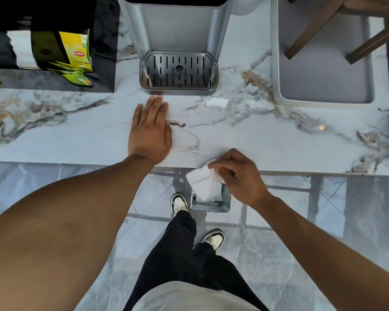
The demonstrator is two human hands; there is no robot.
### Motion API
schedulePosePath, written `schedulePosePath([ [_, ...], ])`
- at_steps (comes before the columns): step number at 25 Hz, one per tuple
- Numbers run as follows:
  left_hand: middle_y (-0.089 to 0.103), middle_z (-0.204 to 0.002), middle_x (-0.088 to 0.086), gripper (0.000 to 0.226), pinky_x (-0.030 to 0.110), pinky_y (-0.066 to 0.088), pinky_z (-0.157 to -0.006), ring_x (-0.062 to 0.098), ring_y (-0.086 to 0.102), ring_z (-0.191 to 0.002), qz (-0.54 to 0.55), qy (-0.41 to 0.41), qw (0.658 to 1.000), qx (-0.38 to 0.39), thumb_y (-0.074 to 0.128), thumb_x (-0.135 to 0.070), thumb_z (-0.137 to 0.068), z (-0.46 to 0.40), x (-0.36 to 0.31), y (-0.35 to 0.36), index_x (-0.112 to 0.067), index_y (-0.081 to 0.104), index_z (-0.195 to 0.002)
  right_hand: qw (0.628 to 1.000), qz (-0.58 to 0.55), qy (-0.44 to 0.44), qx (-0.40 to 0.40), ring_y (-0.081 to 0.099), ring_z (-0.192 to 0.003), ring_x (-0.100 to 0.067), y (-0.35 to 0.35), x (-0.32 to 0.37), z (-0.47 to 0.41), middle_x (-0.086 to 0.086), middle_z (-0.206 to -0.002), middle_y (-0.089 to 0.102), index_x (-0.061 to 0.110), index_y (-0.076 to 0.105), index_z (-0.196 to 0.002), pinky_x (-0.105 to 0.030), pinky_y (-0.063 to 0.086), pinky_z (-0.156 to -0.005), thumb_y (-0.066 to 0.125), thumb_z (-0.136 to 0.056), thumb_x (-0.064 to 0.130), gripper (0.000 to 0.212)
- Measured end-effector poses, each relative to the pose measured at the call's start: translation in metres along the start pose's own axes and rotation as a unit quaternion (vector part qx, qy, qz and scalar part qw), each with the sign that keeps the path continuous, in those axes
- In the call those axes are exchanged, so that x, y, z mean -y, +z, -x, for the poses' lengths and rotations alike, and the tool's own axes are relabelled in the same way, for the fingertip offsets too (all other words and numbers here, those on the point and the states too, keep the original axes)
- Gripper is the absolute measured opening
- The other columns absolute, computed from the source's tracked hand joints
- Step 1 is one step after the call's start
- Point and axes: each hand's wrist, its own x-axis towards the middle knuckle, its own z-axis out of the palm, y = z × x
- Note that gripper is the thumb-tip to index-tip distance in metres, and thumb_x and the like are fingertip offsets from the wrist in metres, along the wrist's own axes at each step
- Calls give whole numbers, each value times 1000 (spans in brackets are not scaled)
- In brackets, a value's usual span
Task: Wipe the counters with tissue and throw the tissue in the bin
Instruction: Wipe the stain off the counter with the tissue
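Note:
My right hand [236,173] pinches a crumpled white tissue [203,182] just past the front edge of the marble counter [76,135]. The tissue hangs directly above a small grey bin [225,204] on the floor, which holds more white paper. My left hand [149,131] lies flat on the counter, palm down and fingers spread, in front of a grey water dispenser. It holds nothing.
The water dispenser with its drip tray [179,70] stands at the back centre. A black box with yellow tea packets [76,55] sits back left. A grey tray [321,70] with wooden legs on it is back right. A small white paper scrap [217,102] lies on the counter.

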Motion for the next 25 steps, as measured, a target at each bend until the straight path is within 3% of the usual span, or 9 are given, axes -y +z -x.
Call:
schedulePosePath([
  [3,28,-162,10,55,46,13,-126,24,19,-152,-2,0,1000,-3,28,-30,-99,0,1,2,-8,36,-148,981,8,98,-168,54,-62,-9,-28,-13,-19,-1,-89,56,17,78,-98,-7,38,-62,63,-87,-5,29],
  [7,29,-162,9,54,45,12,-126,24,19,-152,2,-5,1000,-5,28,-31,-99,-1,0,3,-9,36,-148,895,57,281,-341,63,-81,-27,-50,-33,-49,-17,-100,60,12,76,-104,2,31,-75,52,-88,0,31],
  [9,29,-162,9,54,45,12,-126,24,19,-152,1,-4,1000,-5,29,-31,-99,0,0,2,-9,36,-148,897,64,288,-329,63,-84,-31,-38,-28,-55,-20,-102,58,11,75,-105,-8,35,-79,51,-88,-1,31],
  [12,30,-161,9,54,46,13,-126,24,20,-152,6,-3,1000,-7,30,-30,-99,0,0,2,-8,37,-148,960,59,163,-222,61,-78,-26,-4,-5,-44,-15,-97,57,10,75,-102,-18,42,-78,57,-87,-4,28],
  [17,31,-161,10,54,47,14,-125,25,21,-152,4,-3,1000,-8,32,-29,-98,0,0,2,-8,37,-147,1000,-19,5,13,48,-61,-6,15,14,2,-4,-85,55,12,78,-97,-11,38,-64,63,-84,-10,29],
  [19,32,-160,10,54,47,14,-125,25,21,-151,6,-4,1000,-10,32,-29,-98,0,0,2,-8,38,-147,999,-31,26,-21,49,-59,-3,5,11,-7,-3,-85,55,14,79,-96,-10,37,-61,63,-85,-10,30],
  [21,32,-160,11,54,47,14,-125,25,22,-151,9,-4,1000,-14,33,-29,-97,0,0,2,-8,38,-146,989,0,81,-127,54,-63,-2,-6,7,-34,-1,-88,55,16,78,-98,-10,40,-66,61,-86,-5,30],
  [23,33,-160,10,54,47,15,-125,25,22,-151,7,-2,1000,-17,32,-29,-97,-1,0,2,-8,39,-146,973,20,124,-195,62,-76,-14,-14,7,-69,-5,-95,58,16,77,-101,-15,45,-76,59,-88,-1,28],
  [25,32,-160,10,54,46,14,-125,25,22,-151,7,-3,1000,-17,32,-30,-97,0,0,2,-9,39,-146,972,25,126,-196,64,-84,-23,-10,9,-102,-11,-100,59,12,76,-103,-20,47,-83,57,-89,-1,27],
])
